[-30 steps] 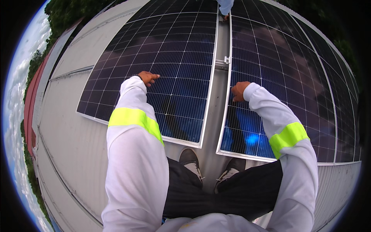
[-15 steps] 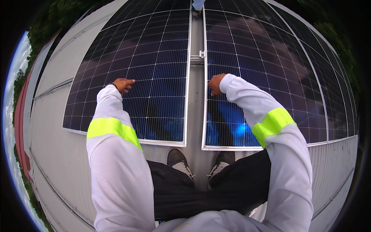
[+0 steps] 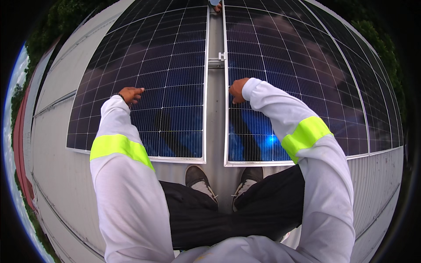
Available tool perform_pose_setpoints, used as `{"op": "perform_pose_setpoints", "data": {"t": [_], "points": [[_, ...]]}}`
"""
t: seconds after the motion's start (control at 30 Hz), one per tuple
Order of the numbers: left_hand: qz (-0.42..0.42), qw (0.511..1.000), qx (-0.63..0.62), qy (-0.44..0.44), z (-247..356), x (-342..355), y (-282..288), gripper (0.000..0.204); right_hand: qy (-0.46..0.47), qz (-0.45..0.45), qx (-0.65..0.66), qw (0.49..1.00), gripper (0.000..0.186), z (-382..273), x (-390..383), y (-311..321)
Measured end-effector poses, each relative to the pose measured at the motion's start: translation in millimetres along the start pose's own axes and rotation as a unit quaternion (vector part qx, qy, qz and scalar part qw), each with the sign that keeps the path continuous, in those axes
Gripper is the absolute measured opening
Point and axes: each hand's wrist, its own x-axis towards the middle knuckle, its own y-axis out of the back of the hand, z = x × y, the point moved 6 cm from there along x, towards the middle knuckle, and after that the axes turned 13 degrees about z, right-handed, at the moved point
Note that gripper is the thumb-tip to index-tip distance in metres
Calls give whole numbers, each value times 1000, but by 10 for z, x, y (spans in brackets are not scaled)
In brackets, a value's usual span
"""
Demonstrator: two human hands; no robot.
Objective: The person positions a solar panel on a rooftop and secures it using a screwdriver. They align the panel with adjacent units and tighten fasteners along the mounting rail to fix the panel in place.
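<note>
Over the lower half of the left solar panel, the person's left hand is hanging with its fingers loosely unfolded and its forefinger pointing toward the right, and nothing is showing in its hold; whether it is touching the glass, I cannot tell. A dark band is circling that wrist. Above the right solar panel, close to its inner edge, the right hand is bending its fingers downward; its underside is staying out of sight, so I cannot tell whether it is gripping anything or touching the panel. Both panels are lying side by side on a pale metal roof, a narrow strip of which is running between their silver frames. Partway up that strip, a small bracket is sitting against the right panel's frame, with a rail crossing just beside it. At the far end of the strip, a co-worker's hand is showing beside a bluish sleeve. Dark shoes are standing just below the near edges, while a bright reflection is glowing in the right panel. Trees are rising beyond.
</note>
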Motion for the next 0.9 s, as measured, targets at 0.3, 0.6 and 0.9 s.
{"op": "perform_pose_setpoints", "data": {"t": [0.3,0.6,0.9], "points": [[-1,1000,-11,2,-7,9,5,69,5,4,-7,1000,42,-34,-34,45],[1,1000,-12,5,1,16,6,70,7,17,-13,1000,44,-50,-65,75],[-14,1000,-16,-3,44,-57,23,72,3,16,-9,1000,41,-79,-95,124]]}}
